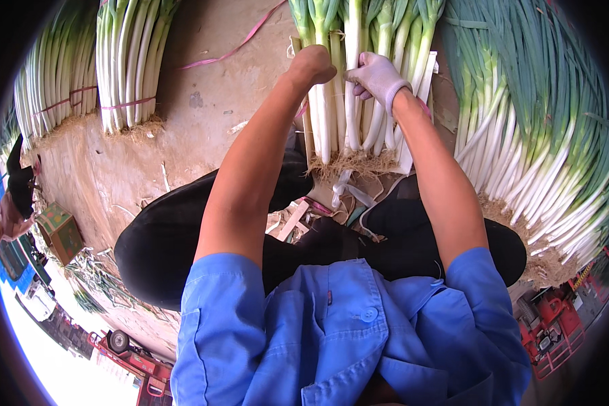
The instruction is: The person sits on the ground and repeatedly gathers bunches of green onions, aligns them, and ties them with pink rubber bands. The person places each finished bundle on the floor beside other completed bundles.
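Observation:
In front of me a bunch of long green onions [352,116] lies between the side boards of a shallow holder [405,161], roots towards me. My bare left hand [312,66] is curled against the stalks on the left side; its fingertips are hidden, so what it holds does not show. My right hand [378,78], in a pale knitted glove, has its thumb and fingers closed around a thick white stalk near the middle. A whitish strip [350,188] hangs below the roots [355,165], between my legs.
Bundles of onions bound with pink tape [128,104] stand on the floor at left. A large heap of loose onions [528,152] fills the right. Pink tape [233,51] trails across the floor. Farther off are a cardboard box [60,233], another person [15,213] and red carts [132,363].

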Tool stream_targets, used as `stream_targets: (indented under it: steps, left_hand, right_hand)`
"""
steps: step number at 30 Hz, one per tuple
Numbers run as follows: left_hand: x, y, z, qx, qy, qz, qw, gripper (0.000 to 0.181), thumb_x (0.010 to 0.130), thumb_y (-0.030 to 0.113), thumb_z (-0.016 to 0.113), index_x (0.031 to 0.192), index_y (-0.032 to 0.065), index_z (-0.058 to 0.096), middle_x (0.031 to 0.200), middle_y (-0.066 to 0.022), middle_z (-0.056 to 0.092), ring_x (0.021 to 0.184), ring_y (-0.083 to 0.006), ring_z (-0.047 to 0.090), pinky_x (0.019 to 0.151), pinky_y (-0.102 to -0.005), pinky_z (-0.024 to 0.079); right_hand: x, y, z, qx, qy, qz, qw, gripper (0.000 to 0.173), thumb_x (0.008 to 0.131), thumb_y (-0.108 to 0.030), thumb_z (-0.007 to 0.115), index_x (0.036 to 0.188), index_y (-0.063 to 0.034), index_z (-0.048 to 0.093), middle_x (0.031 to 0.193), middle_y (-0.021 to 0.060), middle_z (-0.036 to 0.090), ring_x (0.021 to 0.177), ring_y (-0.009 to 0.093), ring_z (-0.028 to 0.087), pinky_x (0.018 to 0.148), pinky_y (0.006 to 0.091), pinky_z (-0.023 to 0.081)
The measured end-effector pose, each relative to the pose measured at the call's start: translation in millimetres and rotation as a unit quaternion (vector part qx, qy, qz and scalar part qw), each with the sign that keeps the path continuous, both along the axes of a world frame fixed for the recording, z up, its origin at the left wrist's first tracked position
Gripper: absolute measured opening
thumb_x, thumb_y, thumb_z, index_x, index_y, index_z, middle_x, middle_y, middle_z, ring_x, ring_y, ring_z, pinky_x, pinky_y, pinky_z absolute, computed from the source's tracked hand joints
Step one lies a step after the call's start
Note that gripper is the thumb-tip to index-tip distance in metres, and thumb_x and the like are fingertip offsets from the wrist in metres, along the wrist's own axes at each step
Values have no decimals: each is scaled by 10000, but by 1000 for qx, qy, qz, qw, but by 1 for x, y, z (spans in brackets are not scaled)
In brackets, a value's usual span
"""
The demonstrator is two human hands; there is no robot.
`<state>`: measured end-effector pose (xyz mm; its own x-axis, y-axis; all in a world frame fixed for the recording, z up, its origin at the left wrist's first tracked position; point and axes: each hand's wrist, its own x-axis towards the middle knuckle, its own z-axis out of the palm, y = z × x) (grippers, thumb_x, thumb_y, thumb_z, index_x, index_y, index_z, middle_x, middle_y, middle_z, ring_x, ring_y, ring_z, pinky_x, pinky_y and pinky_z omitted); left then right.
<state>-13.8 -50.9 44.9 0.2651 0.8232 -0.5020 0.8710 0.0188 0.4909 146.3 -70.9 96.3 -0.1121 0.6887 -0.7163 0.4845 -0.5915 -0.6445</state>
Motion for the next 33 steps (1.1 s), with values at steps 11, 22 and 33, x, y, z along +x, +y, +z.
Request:
stream_targets:
  steps: [11,22,33]
  left_hand:
    - [-7,-3,-17,4,-140,119,983,293,727,187,556,724,-94,639,782,-321,620,769,-462,625,699,-444,519]
    - [15,-35,-21,10,-155,205,966,256,709,130,588,811,-97,650,899,-334,638,881,-442,649,809,-459,530]
    - [51,-34,-11,-49,-103,207,972,343,733,42,659,1034,-104,581,1078,-299,614,1002,-389,645,820,-420,541]
  right_hand:
    - [-23,-36,-21,39,-177,112,977,271,858,-208,639,1014,9,590,959,206,674,882,287,679,760,376,546]
    - [0,-5,18,171,-286,161,929,409,839,-425,627,780,-21,599,728,175,649,698,357,630,680,427,480]
    - [56,13,-101,320,-217,177,905,488,914,-423,621,769,13,459,656,144,449,626,337,424,641,454,401]
